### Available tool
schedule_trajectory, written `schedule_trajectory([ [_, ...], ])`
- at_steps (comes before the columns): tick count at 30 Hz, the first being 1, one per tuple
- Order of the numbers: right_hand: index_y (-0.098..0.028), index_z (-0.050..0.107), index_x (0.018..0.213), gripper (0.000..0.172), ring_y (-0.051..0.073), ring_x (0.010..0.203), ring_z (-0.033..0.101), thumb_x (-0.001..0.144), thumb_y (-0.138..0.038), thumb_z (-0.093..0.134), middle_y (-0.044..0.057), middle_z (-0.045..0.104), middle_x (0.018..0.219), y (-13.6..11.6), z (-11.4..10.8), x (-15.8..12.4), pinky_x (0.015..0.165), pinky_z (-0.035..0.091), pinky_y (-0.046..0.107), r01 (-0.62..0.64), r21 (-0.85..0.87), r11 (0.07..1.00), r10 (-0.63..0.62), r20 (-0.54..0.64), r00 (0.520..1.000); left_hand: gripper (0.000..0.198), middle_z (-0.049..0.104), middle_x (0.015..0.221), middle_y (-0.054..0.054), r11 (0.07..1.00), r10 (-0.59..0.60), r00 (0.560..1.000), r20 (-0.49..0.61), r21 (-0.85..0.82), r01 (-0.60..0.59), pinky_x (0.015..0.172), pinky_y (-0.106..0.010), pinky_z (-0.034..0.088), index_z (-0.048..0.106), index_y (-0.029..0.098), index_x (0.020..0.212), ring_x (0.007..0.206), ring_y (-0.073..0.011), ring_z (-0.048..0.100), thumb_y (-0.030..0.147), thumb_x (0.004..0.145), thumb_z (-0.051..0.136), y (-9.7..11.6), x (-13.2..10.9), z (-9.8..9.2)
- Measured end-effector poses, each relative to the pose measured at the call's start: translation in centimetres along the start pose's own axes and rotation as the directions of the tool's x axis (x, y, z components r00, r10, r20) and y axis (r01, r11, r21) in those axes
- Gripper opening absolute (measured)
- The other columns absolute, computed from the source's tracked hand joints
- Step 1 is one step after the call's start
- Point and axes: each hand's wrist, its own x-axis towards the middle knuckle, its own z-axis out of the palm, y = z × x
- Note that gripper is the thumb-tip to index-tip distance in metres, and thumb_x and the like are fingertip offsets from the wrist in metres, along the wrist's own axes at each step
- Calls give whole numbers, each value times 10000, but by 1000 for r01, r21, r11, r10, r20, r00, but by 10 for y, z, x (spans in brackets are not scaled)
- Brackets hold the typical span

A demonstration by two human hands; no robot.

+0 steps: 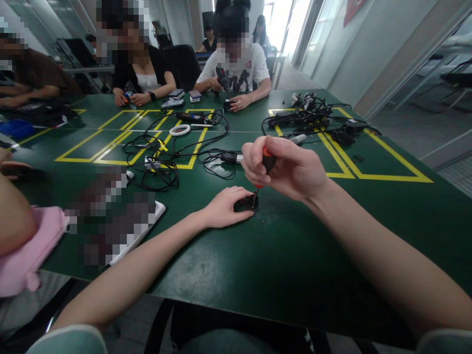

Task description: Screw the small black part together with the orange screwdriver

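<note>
My right hand [285,162] is closed round the orange and black handle of a screwdriver [269,161], held upright with its shaft pointing down. The shaft's lower end meets a small round black part [252,201] on the green table [295,255]. From the left, my left hand [228,207] grips that part between thumb and fingers and keeps it against the tabletop. What exactly the black part is I cannot make out. A tiny dark speck lies on the table just right of my left thumb.
Tangled black cables [158,167] and a white tape roll [180,130] lie beyond my left hand. A heap of black cables [309,118] sits at the far right. Two blurred-out flat devices [158,211] are at left. Across the table a co-worker holds a power drill [222,77].
</note>
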Motion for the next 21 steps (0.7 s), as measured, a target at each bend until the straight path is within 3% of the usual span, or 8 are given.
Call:
schedule_trajectory([
  [3, -205, 550, 673, 397, 100, 495, 301, 975, -443, 649, -64, 335, 538, -3, 2, -1, 496, 296, 244, -26, 4, 1000, 26, -16, 1000, 256, 758, 1131, -88, 1000, -8, 1000, 1, 6, 8, 1015, -420, 543, 721, 203, 1167, 1091, -278, 688, 338, 953, 757, 0, 0, 0],
  [7, -254, 424, 758, 398, 86, 427, 149, 1015, -528, 556, -114, 239, 492, 0, 4, -3, 439, 212, 223, -7, 30, 1000, 8, -24, 1000, 268, 757, 1135, -90, 1000, -14, 1000, -5, 10, 14, 1009, -427, 553, 722, 205, 1182, 1084, -279, 692, 342, 953, 751, 0, 0, 0],
  [12, -259, 399, 804, 345, 80, 413, 226, 1022, -464, 570, -110, 351, 523, 2, -1, -2, 433, 242, 210, 24, 7, 1000, -24, 10, 1000, 262, 755, 1138, -90, 1000, -9, 1000, 5, 0, 9, 1008, -426, 555, 722, 206, 1176, 1091, -281, 694, 340, 954, 752, 0, -1, -1],
  [16, -229, 480, 764, 428, 91, 480, 351, 1025, -531, 634, -69, 449, 594, -5, -3, 0, 476, 336, 229, -14, -18, 1000, 15, 50, 999, 268, 755, 1163, -96, 1000, -2, 1000, 11, -11, 2, 1021, -427, 549, 717, 202, 1187, 1118, -285, 694, 339, 959, 749, 0, -1, -2],
  [21, -225, 441, 668, 538, 86, 466, 234, 1058, -576, 557, -80, 300, 531, -7, -2, 0, 457, 247, 222, -66, 30, 997, 64, 60, 996, 295, 759, 1173, -91, 1000, -21, 1000, 11, 5, 21, 1038, -428, 543, 714, 209, 1206, 1135, -286, 691, 346, 951, 766, -1, -1, -1],
])
